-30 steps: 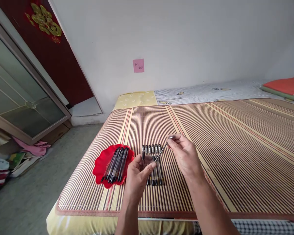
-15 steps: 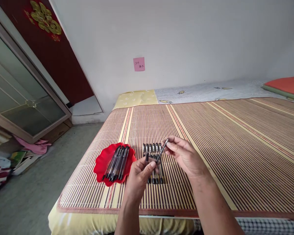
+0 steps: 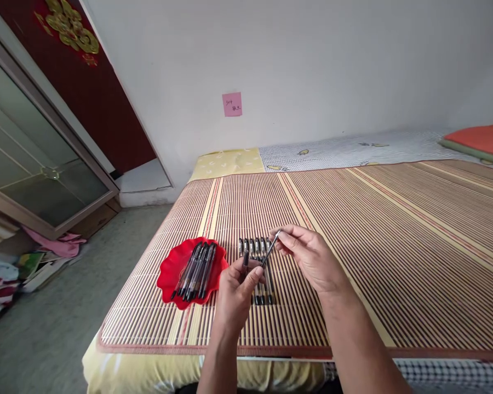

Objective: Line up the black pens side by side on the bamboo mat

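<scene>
My left hand is closed on the lower end of a slim dark pen. A black pen cap stands up between that hand's fingers. My right hand pinches the pen's pale tip, so the pen slants up to the right between both hands. Below them, several black-capped clear pens lie side by side in a row on the mat, partly covered by my left hand. Left of my hands, more pens lie heaped in a red scalloped plate.
The striped bamboo mat covers the bed, over yellow and checked sheets. A folded orange cloth lies at the far right. On the wall is a pink note. To the left are a glass door and floor clutter.
Both hands keep their hold on the pen with barely any movement. The view has shifted very slightly.
</scene>
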Available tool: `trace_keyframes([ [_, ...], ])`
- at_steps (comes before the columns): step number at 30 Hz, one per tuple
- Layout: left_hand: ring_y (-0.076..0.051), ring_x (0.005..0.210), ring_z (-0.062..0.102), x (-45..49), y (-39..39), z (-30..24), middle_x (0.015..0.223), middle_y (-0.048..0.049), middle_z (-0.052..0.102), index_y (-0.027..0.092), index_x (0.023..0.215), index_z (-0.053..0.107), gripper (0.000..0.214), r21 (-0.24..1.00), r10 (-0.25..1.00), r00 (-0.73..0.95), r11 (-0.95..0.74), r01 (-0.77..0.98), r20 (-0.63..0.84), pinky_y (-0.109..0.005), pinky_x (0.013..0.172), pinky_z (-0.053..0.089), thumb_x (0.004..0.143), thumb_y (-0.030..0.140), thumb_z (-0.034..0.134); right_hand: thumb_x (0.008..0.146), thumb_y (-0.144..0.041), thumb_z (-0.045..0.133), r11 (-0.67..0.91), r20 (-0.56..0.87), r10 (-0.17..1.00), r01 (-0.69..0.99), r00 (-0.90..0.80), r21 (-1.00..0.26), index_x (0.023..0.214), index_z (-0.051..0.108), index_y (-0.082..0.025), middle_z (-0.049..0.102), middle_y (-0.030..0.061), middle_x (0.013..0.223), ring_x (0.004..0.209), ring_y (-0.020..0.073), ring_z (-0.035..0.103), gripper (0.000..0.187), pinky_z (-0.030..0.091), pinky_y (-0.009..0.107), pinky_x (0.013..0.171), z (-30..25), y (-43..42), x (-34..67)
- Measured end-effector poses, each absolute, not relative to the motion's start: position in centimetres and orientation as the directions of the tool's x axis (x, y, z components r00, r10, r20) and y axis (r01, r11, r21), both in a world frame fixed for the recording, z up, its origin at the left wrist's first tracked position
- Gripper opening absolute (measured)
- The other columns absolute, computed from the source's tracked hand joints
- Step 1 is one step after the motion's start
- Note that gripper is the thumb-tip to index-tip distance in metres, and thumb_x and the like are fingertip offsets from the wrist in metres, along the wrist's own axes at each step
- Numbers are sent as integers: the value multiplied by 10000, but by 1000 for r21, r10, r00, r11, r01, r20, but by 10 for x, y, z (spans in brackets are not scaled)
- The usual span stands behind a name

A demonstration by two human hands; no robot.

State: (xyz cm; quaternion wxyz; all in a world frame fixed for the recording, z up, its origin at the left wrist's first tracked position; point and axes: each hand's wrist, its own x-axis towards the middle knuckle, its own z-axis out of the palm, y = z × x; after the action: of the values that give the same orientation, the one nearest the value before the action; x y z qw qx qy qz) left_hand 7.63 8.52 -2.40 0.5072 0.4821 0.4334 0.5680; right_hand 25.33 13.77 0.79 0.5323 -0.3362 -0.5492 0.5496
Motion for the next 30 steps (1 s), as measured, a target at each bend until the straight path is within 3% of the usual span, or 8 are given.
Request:
trace_keyframes([
  [5, -37, 460, 295, 80, 83, -23, 599, 10, 606, 126, 847, 689, 295, 893, 977, 204, 149, -426, -65, -195, 456, 173, 810, 401, 787, 911, -363, 708, 118, 206, 939, -306, -275, -945, 1034, 770, -228, 729, 54, 996, 839, 130, 632, 193, 490, 257, 721, 9, 135, 251],
  [9, -32, 461, 304, 85, 82, -24, 608, 9, 614, 132, 870, 669, 277, 862, 977, 201, 163, -480, -73, -190, 458, 164, 799, 362, 807, 913, -379, 707, 141, 219, 941, -291, -257, -946, 1027, 751, -214, 728, 55, 966, 876, 145, 657, 205, 523, 269, 764, 11, 133, 247],
  [12, -36, 506, 314, 86, 83, -26, 694, 0, 617, 131, 933, 682, 264, 897, 985, 169, 110, -428, -40, -187, 480, 199, 872, 381, 740, 907, -396, 707, 193, 240, 950, -227, -200, -955, 976, 726, -196, 718, 45, 900, 818, 146, 666, 212, 550, 287, 760, 14, 132, 244],
  [15, -54, 578, 356, 84, 83, -28, 772, 0, 578, 135, 1021, 693, 311, 938, 995, 93, 53, -344, -22, -187, 534, 284, 952, 431, 629, 886, -393, 719, 184, 201, 968, -120, -149, -976, 941, 704, -182, 700, 28, 803, 681, 125, 638, 218, 539, 261, 632, 15, 131, 239],
  [18, -83, 638, 415, 85, 81, -27, 770, 3, 541, 143, 973, 673, 362, 979, 1000, 4, 29, -200, -29, -197, 576, 345, 968, 491, 571, 858, -368, 727, 123, 123, 969, -13, -214, -992, 930, 699, -175, 708, 33, 799, 658, 130, 645, 208, 525, 247, 556, 12, 129, 231],
  [24, -115, 585, 439, 93, 79, -16, 641, 20, 492, 175, 752, 573, 457, 998, 999, 16, -43, 51, 42, -230, 531, 352, 959, 579, 516, 812, -291, 728, 143, 123, 970, 83, -210, -986, 891, 701, -169, 726, 42, 832, 776, 153, 696, 148, 582, 288, 720, 6, 128, 219],
  [27, -168, 754, 587, 85, 81, -14, 830, -52, 664, 163, 952, 696, 401, 997, 996, 55, -69, 42, 66, -276, 695, 479, 957, 537, 552, 796, -348, 741, 104, 88, 975, 67, -202, -992, 920, 704, -168, 727, 43, 831, 747, 150, 689, 222, 572, 287, 687, 0, 136, 231],
  [30, -215, 924, 653, 66, 86, -18, 1018, -103, 728, 168, 1168, 699, 428, 998, 994, -92, -61, -15, 59, -340, 843, 516, 941, 514, 592, 784, -357, 735, 37, 16, 989, 140, -148, -990, 888, 696, -160, 712, 36, 757, 671, 143, 662, 226, 528, 271, 613, -12, 148, 251],
])
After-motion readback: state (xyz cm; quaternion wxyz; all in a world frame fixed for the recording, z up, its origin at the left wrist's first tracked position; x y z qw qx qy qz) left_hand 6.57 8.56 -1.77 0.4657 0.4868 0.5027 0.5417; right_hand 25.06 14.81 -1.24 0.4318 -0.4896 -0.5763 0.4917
